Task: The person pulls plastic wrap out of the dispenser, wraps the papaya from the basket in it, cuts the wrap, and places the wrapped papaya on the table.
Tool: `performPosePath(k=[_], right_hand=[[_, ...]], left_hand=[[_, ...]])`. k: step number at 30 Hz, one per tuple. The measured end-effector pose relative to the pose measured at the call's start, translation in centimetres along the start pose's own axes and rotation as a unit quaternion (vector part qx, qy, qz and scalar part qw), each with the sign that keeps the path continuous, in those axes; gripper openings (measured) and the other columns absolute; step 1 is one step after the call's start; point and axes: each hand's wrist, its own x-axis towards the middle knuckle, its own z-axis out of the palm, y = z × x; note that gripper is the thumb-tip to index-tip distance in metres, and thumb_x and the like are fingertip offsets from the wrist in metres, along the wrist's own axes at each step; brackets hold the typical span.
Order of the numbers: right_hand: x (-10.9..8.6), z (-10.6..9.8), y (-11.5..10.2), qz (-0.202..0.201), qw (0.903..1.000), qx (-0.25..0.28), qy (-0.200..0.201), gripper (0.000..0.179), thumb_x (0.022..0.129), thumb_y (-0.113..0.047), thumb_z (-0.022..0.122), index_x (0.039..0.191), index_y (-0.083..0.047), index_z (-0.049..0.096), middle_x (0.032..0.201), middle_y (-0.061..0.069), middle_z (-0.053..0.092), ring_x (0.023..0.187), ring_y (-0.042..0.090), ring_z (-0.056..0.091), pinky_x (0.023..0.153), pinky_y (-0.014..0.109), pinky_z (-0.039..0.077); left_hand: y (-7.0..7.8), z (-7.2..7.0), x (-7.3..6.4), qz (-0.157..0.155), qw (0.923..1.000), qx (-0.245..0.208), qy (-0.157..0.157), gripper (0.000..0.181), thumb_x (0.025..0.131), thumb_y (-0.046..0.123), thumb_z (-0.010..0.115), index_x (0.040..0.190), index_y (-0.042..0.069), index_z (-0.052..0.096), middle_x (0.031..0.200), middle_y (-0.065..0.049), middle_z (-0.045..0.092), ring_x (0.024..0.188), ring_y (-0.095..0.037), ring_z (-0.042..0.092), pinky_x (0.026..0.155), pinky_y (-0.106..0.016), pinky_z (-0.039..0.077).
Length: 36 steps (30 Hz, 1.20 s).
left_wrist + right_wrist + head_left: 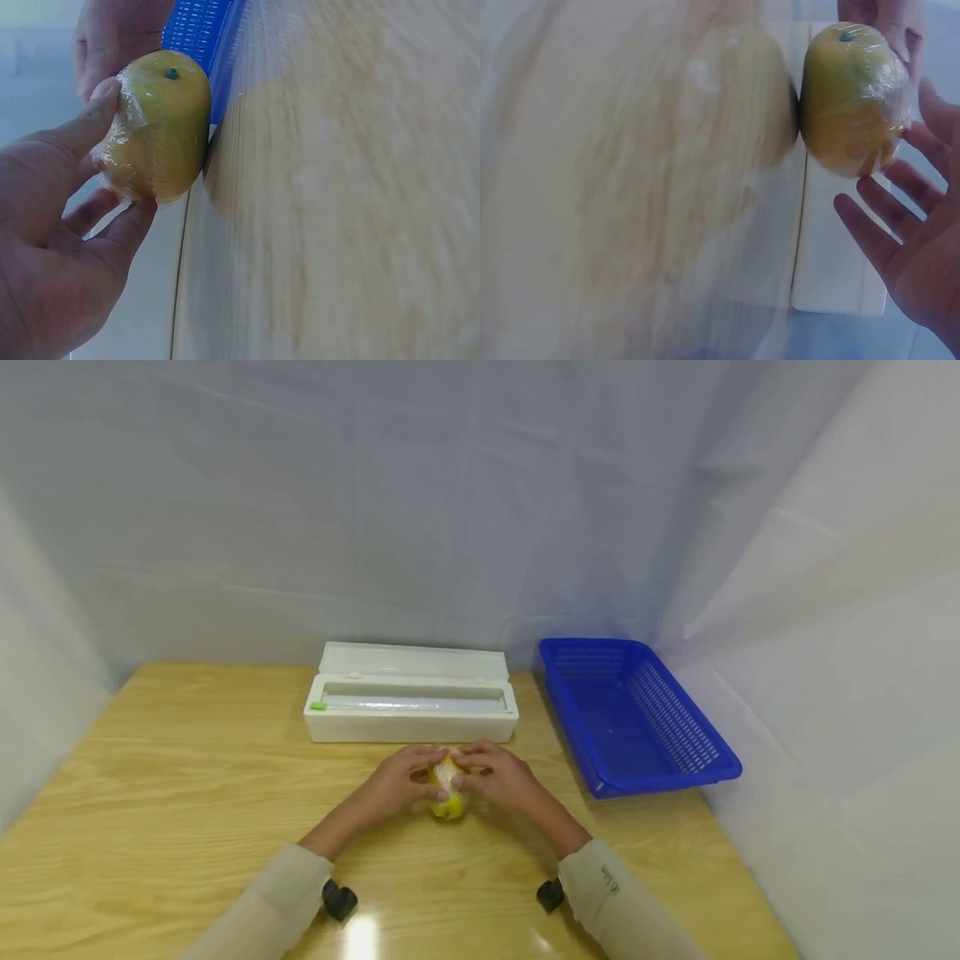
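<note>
A yellow-orange mango wrapped in clear cling film stands on the table in front of the white box. In the left wrist view, a small green stem end shows at the top of the mango, and creased film shines on its side. My left hand pinches it between thumb and fingers. From the other side my right hand touches it. In the right wrist view, the right hand's fingers are spread and fairly straight, with fingertips against the film-covered mango and the thumb just off it.
Behind the hands lies a long white box, its lid raised, with a roll of film inside and a green slider on its edge. A blue plastic basket stands at the right. The wooden table meets pale sheeting behind.
</note>
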Motion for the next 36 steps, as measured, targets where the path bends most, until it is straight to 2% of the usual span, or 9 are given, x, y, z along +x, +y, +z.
performPosePath(k=[4, 7, 13, 15, 20, 24, 27, 31, 36], right_hand=[[0.1, 0.3, -0.4, 0.007, 0.9999, -0.01, 0.009, 0.042, 0.095, -0.04, 0.069, 0.13, -0.018, 0.069, 0.128, 0.0, 0.063, 0.109, 0.018, 0.066, 0.088, 0.028, 0.057], [0.1, 0.5, -0.8, -0.001, 0.9989, -0.038, 0.025, 0.039, 0.094, -0.038, 0.071, 0.128, -0.019, 0.07, 0.129, -0.001, 0.064, 0.113, 0.019, 0.065, 0.09, 0.036, 0.057], [0.3, 1.0, -0.5, -0.041, 0.9981, -0.04, 0.021, 0.05, 0.095, -0.036, 0.07, 0.14, -0.018, 0.061, 0.146, 0.002, 0.057, 0.136, 0.026, 0.048, 0.111, 0.049, 0.041], [0.2, 1.1, -0.2, -0.037, 0.9989, -0.029, 0.007, 0.061, 0.093, -0.036, 0.073, 0.146, -0.016, 0.054, 0.152, 0.006, 0.051, 0.141, 0.029, 0.041, 0.116, 0.052, 0.035], [-0.2, 1.2, 0.2, 0.021, 0.9971, -0.032, -0.067, 0.097, 0.082, -0.049, 0.081, 0.158, -0.014, 0.032, 0.162, 0.009, 0.036, 0.151, 0.03, 0.028, 0.125, 0.055, 0.01], [0.0, 1.7, 0.2, 0.031, 0.9938, -0.038, -0.099, 0.108, 0.077, -0.054, 0.083, 0.159, -0.01, 0.028, 0.163, 0.009, 0.034, 0.152, 0.027, 0.028, 0.125, 0.056, 0.0], [0.1, 2.1, 0.1, 0.034, 0.9935, -0.042, -0.1, 0.103, 0.079, -0.054, 0.081, 0.158, -0.012, 0.03, 0.161, 0.006, 0.037, 0.151, 0.024, 0.031, 0.126, 0.056, 0.0], [0.4, 2.2, -0.2, 0.03, 0.9964, -0.032, -0.072, 0.087, 0.084, -0.05, 0.079, 0.154, -0.013, 0.04, 0.156, 0.003, 0.047, 0.146, 0.023, 0.04, 0.126, 0.055, 0.001], [0.6, 2.3, -0.7, 0.02, 0.9988, -0.008, -0.045, 0.075, 0.088, -0.045, 0.076, 0.149, -0.013, 0.047, 0.151, 0.003, 0.053, 0.143, 0.025, 0.044, 0.125, 0.057, 0.008]], left_hand=[[0.1, 0.1, -0.2, -0.005, 1.0, -0.008, 0.0, 0.068, 0.091, 0.034, 0.074, 0.148, 0.008, 0.048, 0.154, -0.014, 0.042, 0.144, -0.037, 0.039, 0.113, -0.046, 0.041], [0.4, 0.1, -0.5, 0.002, 0.9999, -0.006, 0.01, 0.064, 0.094, 0.034, 0.072, 0.147, 0.006, 0.05, 0.152, -0.013, 0.045, 0.142, -0.035, 0.042, 0.112, -0.045, 0.043], [0.8, -1.1, -1.6, -0.032, 0.9995, 0.004, 0.006, 0.061, 0.097, 0.029, 0.069, 0.15, 0.012, 0.046, 0.155, -0.013, 0.044, 0.137, -0.04, 0.048, 0.107, -0.05, 0.048], [0.6, -1.6, -2.0, -0.04, 0.9989, 0.022, -0.006, 0.061, 0.098, 0.028, 0.067, 0.152, 0.014, 0.043, 0.157, -0.013, 0.042, 0.135, -0.041, 0.05, 0.105, -0.052, 0.05], [0.3, -2.6, -2.9, -0.052, 0.9962, 0.068, -0.02, 0.058, 0.1, 0.025, 0.065, 0.153, 0.016, 0.043, 0.156, -0.014, 0.044, 0.129, -0.037, 0.054, 0.1, -0.052, 0.052], [0.3, -3.2, -3.3, -0.05, 0.9957, 0.076, -0.019, 0.058, 0.099, 0.022, 0.065, 0.153, 0.013, 0.043, 0.155, -0.018, 0.042, 0.126, -0.037, 0.054, 0.097, -0.05, 0.054], [0.4, -3.3, -3.4, -0.042, 0.9969, 0.067, -0.009, 0.058, 0.1, 0.02, 0.065, 0.152, 0.01, 0.042, 0.154, -0.019, 0.04, 0.126, -0.038, 0.053, 0.097, -0.048, 0.054], [0.7, -3.1, -3.2, -0.032, 0.9976, 0.059, 0.014, 0.056, 0.1, 0.022, 0.065, 0.15, 0.008, 0.045, 0.151, -0.018, 0.042, 0.124, -0.036, 0.055, 0.099, -0.047, 0.054], [0.8, -3.0, -3.0, -0.039, 0.9968, 0.061, 0.034, 0.057, 0.097, 0.03, 0.069, 0.146, 0.009, 0.051, 0.149, -0.018, 0.046, 0.119, -0.037, 0.059, 0.092, -0.045, 0.058]])
